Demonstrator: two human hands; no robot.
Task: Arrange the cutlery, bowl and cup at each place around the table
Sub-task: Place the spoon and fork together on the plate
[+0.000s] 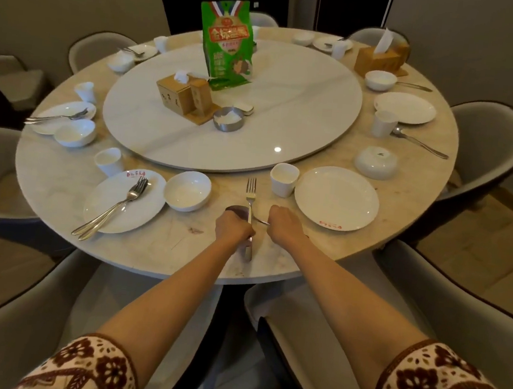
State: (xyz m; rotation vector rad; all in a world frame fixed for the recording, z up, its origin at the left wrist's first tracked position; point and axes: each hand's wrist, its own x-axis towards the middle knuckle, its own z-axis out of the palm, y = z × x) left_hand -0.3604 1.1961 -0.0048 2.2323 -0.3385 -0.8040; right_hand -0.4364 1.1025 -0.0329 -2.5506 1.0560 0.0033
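Observation:
My left hand (234, 227) is closed around the handle of a fork (251, 190) that points away from me on the marble table (162, 248). My right hand (284, 225) pinches the thin handle of a spoon (237, 210), whose dark bowl lies behind my left hand. To the right of the fork stand a white cup (283, 178) and an empty plate (336, 198). A bowl (376, 162) sits upside down beyond that plate. At the place on the left, a plate (113, 208) carries a fork and spoon, with a bowl (188, 191) and a cup (109, 161) beside it.
A white turntable (288, 109) fills the table's middle, carrying a green bag (227, 44), a wooden tissue box (183, 96) and a metal ashtray (228, 118). More place settings ring the table. Grey chairs (492, 145) surround it, two of them right by my arms.

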